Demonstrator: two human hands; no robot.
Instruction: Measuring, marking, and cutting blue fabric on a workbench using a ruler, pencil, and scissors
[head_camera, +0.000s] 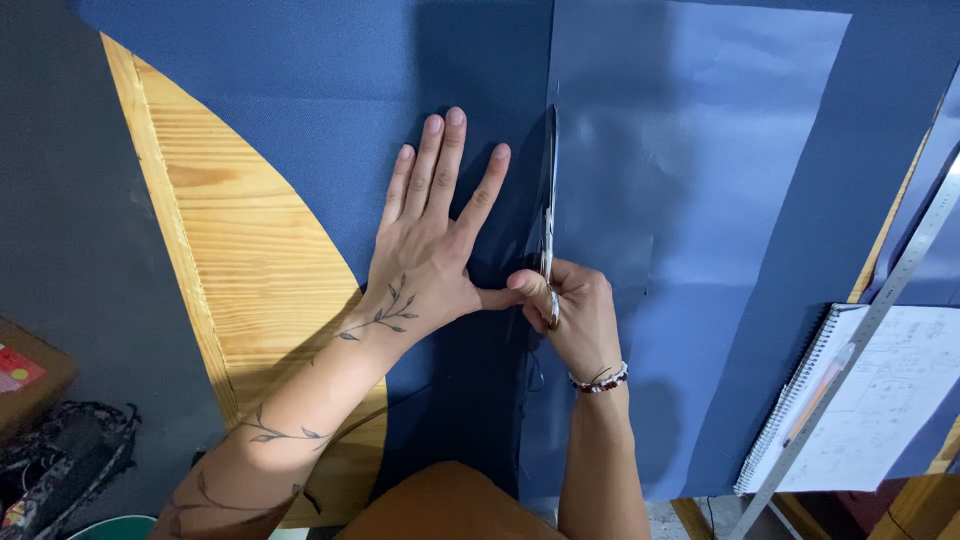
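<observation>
The scissors lay in the middle of the scene, their blades pointing to the far side and running along the left edge of a lighter blue paper pattern that rested on the dark blue fabric. The right hand was closed around the handles of the scissors at the near end, with the thumb through a loop; the blades looked almost shut, only a thin line between them. The left hand lay flat and open on the fabric just left of the blades, fingers spread and pointing far, holding nothing, and its thumb touched the right hand. A beaded bracelet sat on the right wrist. The fabric covered most of a wooden table, whose bare part showed at the left. At the right, near side, a spiral notebook with drawings lay on the fabric, an orange pencil rested on it, and a long metal ruler crossed it diagonally. At the far left, near the floor, stood a cardboard box and a dark patterned bag.
</observation>
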